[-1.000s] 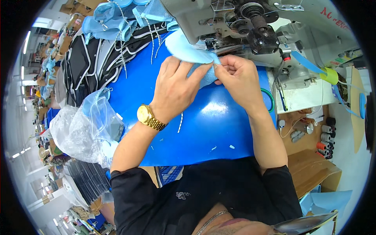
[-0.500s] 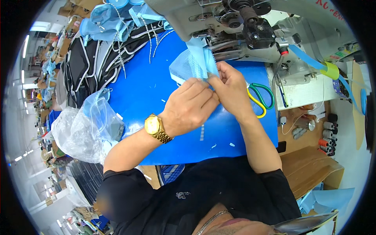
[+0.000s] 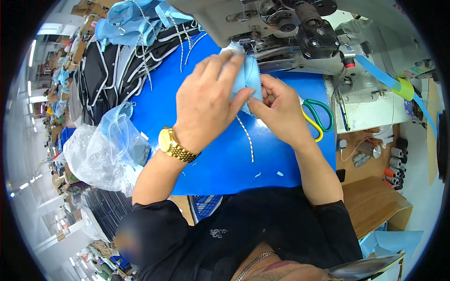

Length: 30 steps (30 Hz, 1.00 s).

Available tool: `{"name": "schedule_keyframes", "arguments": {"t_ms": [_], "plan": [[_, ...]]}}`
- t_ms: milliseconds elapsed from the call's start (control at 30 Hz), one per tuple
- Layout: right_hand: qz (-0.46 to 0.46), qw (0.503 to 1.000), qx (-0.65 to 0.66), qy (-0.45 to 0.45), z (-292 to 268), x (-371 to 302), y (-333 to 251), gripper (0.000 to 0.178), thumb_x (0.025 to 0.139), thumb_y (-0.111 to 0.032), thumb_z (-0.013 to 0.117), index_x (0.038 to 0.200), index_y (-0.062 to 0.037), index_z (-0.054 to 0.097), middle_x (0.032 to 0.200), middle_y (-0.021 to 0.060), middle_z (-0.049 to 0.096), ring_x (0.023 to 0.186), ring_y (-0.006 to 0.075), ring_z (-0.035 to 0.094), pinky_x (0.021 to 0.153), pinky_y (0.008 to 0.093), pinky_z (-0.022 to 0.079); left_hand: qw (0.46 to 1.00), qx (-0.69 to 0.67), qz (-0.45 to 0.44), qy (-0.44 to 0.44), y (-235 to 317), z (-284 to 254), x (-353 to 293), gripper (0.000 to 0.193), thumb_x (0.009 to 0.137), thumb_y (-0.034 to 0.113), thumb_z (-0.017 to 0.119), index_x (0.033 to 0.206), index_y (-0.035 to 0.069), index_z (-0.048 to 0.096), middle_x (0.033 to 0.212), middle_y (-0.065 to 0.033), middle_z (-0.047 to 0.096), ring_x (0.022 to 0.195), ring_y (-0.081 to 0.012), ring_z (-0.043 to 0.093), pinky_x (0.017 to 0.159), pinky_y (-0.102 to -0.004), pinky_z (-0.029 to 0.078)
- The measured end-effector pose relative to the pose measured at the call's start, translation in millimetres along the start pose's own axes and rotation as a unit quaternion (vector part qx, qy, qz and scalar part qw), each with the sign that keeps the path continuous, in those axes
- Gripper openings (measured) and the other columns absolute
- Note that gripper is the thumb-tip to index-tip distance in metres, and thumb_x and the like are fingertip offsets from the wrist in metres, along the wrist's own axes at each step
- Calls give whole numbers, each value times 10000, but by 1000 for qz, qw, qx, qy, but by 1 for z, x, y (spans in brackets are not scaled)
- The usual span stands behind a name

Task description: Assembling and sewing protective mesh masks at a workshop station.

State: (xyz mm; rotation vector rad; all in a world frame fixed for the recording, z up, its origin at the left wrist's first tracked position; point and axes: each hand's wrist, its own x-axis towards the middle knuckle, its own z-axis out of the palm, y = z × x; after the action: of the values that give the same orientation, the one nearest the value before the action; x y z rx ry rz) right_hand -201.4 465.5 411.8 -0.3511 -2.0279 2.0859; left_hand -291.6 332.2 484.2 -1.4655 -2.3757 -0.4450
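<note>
A light blue fabric piece (image 3: 249,77) lies on the blue tabletop, its far end under the sewing machine's needle area (image 3: 246,44). My left hand (image 3: 208,91), a gold watch on its wrist, lies over the fabric's left part with fingers stretched toward the machine. Its fingertips are slightly blurred, and the thumb reaches toward the fabric's near edge. My right hand (image 3: 279,107) pinches the right near edge of the fabric between thumb and fingers. From below the fabric a black-and-white cord (image 3: 247,140) trails toward me. My left hand hides much of the piece.
Green-and-yellow scissors (image 3: 318,119) lie right of my right hand. Black pieces with pale piping (image 3: 101,77) and light blue pouches (image 3: 126,28) are heaped at the far left. A clear plastic bag (image 3: 96,150) sits at the left edge. Thread spools (image 3: 396,164) stand at the right.
My left hand has left its pinch near the right hand, moved up and left, and spread over the fabric. The mesh part is now covered. The cord shows more fully below.
</note>
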Motion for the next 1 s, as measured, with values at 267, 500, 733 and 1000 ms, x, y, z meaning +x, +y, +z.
{"name": "schedule_keyframes", "arguments": {"t_ms": [267, 500, 733, 1000], "plan": [[1, 1000, -7, 7, -4, 5, -2, 111, 759, -103, 639, 796, -28, 566, 540, 16, 417, 496, 105, 385, 466, 290, 305, 1000, 27, -1, -14, -13, -9, -3, 498, 770, 125, 730, 1245, 95, 581, 1280, -116, 566, 1133, -313, 568, 922, -371, 489], [-1, 999, -53, -2, -9, 6, -9, 119, 725, -115, 628, 767, -20, 569, 542, 13, 418, 499, 107, 387, 471, 304, 311, 992, 33, 119, -29, -27, -6, -7, 461, 712, 4, 669, 1164, 76, 622, 1273, -108, 574, 1189, -297, 550, 949, -390, 486], [25, 994, -100, -36, -17, 4, -16, 173, 804, -24, 628, 973, -6, 663, 706, -66, 512, 607, 5, 423, 523, 197, 320, 984, -165, -2, 69, -49, -3, -13, 284, 778, -33, 644, 1038, 66, 706, 993, -94, 711, 920, -265, 692, 781, -318, 557], [-46, 997, -66, 0, -11, 5, -16, 171, 820, -143, 686, 910, 3, 679, 723, 65, 575, 639, 118, 512, 573, 276, 404, 990, -82, 22, 117, -31, 11, -11, 394, 718, -1, 680, 1103, 78, 658, 1141, -128, 642, 1079, -306, 609, 889, -379, 500]]}}
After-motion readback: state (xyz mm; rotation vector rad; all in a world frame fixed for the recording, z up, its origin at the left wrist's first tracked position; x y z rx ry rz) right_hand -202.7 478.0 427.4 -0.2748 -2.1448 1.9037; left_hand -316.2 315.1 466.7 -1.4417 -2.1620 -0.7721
